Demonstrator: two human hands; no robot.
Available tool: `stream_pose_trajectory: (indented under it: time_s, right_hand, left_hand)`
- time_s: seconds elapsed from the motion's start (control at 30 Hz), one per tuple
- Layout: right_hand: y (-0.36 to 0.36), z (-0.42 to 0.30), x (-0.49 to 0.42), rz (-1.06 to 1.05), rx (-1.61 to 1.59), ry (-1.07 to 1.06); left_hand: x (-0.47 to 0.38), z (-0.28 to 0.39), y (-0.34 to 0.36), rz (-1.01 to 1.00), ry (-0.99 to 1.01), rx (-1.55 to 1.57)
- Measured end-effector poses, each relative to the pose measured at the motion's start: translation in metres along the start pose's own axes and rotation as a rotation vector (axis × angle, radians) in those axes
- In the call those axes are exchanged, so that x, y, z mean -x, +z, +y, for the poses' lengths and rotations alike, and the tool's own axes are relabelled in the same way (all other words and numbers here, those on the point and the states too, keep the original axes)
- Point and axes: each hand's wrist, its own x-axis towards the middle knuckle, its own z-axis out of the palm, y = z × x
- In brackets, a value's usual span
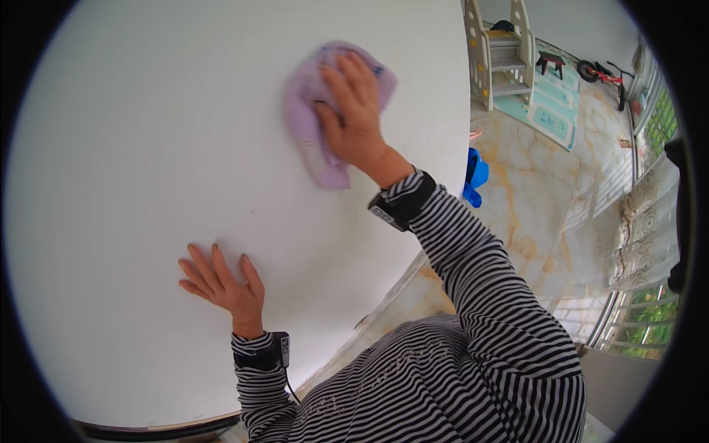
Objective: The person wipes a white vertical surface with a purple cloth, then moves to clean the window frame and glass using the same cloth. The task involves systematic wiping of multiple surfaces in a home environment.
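My right hand (354, 113) presses a crumpled light purple cloth (310, 133) against a large white flat surface (138, 138), fingers spread over the cloth's upper part. One end of the cloth trails down below the wrist. Lower left, my left hand (230, 285) rests on the same surface with its fingers spread and nothing in it. A few small faint marks show on the surface between the hands. Both wrists carry black bands with small devices over striped sleeves.
Beyond the surface's right edge lies a marbled tile floor (498, 166). On it are blue plastic objects (475, 177), a children's step unit (504, 61), a patterned play mat (554, 111), a small stool (551, 61) and a red child's bike (606, 75). A sheer curtain (645, 221) hangs at far right.
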Motion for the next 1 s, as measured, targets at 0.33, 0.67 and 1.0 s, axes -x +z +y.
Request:
stream_pose_trajectory:
  time_s: [0.33,0.67,1.0]
  right_hand:
    - [-0.035,-0.057,0.084,-0.123,-0.075,0.286]
    - [-0.028,0.025,-0.018,-0.085,-0.003,0.013]
    - [-0.082,0.048,0.074,-0.071,0.170,0.490]
  left_hand:
    - [-0.058,0.092,0.035,-0.032,0.048,0.076]
    - [-0.060,0.102,0.037,-0.012,0.039,0.100]
    - [-0.092,0.131,0.027,0.054,0.089,0.223]
